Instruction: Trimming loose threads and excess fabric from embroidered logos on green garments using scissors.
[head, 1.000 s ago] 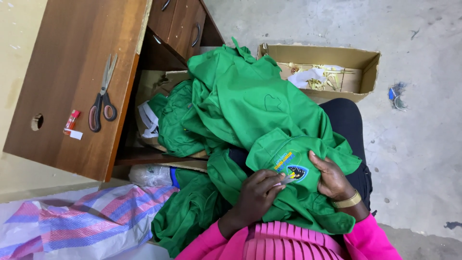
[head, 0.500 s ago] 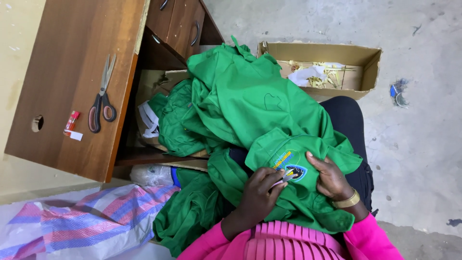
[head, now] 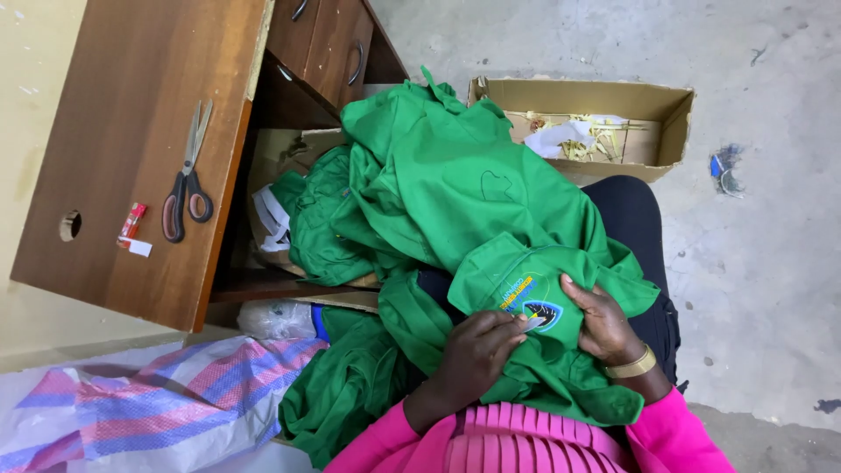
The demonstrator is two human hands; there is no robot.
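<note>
Concrete floor [head: 771, 289], wooden desk [head: 140, 149], green garments [head: 455, 201]

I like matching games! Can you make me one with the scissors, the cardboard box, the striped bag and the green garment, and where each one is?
Things:
1. scissors
2. cardboard box
3. striped bag
4. green garment

Places:
A. on the floor, low at the left
B. on the person's lap, under both hands
C. on the wooden desk top
D. on the concrete floor beyond the knees, open

Pairs: 1-C, 2-D, 3-A, 4-B
</note>
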